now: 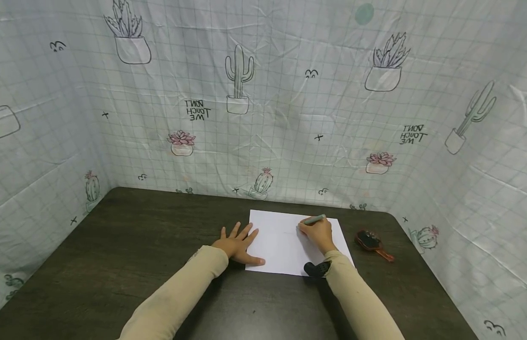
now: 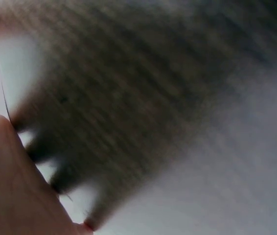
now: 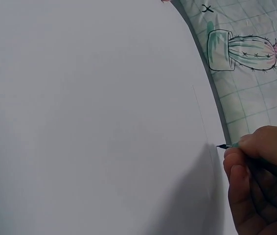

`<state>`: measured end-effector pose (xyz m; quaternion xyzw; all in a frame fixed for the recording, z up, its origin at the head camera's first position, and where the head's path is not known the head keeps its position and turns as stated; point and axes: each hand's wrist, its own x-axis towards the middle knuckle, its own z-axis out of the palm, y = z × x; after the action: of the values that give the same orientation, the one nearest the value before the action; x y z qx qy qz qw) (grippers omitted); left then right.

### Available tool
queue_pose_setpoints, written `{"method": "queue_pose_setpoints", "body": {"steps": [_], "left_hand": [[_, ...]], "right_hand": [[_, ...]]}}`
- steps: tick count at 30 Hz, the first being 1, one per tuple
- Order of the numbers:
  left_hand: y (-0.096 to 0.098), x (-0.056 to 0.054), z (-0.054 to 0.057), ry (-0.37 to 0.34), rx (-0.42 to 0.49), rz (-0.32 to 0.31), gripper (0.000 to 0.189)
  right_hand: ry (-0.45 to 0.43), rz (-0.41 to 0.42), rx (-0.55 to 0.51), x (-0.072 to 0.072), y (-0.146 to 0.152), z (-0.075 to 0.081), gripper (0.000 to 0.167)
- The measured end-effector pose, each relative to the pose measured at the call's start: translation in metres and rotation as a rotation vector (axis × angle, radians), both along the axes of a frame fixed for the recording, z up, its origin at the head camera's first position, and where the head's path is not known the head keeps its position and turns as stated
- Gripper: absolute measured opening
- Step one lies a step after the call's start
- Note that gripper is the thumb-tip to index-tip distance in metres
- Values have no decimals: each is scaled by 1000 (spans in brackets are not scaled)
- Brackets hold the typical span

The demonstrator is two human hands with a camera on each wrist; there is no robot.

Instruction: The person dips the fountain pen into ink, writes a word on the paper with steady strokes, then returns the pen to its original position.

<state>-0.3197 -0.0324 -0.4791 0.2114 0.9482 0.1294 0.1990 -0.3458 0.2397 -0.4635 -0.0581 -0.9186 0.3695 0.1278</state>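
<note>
A white sheet of paper [image 1: 276,250] lies on the dark wooden table. My left hand [image 1: 238,246] rests with fingers spread at the sheet's left edge, the thumb on the paper. My right hand [image 1: 319,233] pinches a grey-green pen [image 1: 314,219] over the right part of the sheet. In the right wrist view the pen's dark tip [image 3: 221,146] points at the paper, beside a thin faint line [image 3: 200,115]. Whether the tip touches the paper I cannot tell. The left wrist view shows the palm [image 2: 11,181] close up, along with the blurred tabletop.
To the right of the paper lies a hairbrush [image 1: 369,240] with a reddish-brown handle and dark bristle side. A black device [image 1: 316,269] sits at my right wrist, over the sheet's lower edge. A cactus-print cloth [image 1: 280,118] hangs around the table's back and sides.
</note>
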Motion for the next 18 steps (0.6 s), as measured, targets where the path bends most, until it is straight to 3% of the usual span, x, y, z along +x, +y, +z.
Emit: {"method": "queue_pose_setpoints", "body": {"steps": [2,13,18], "left_hand": [[0,-1,-2,4,-3,3,108],[0,17,30,-37,-1,-1,101],[7,19,40,15,18,3,97]], "right_hand": [[-8,3,5,2,0,1,10],[12,36,36,9,1,3,9],[19,42,19,8,2,2,8]]}}
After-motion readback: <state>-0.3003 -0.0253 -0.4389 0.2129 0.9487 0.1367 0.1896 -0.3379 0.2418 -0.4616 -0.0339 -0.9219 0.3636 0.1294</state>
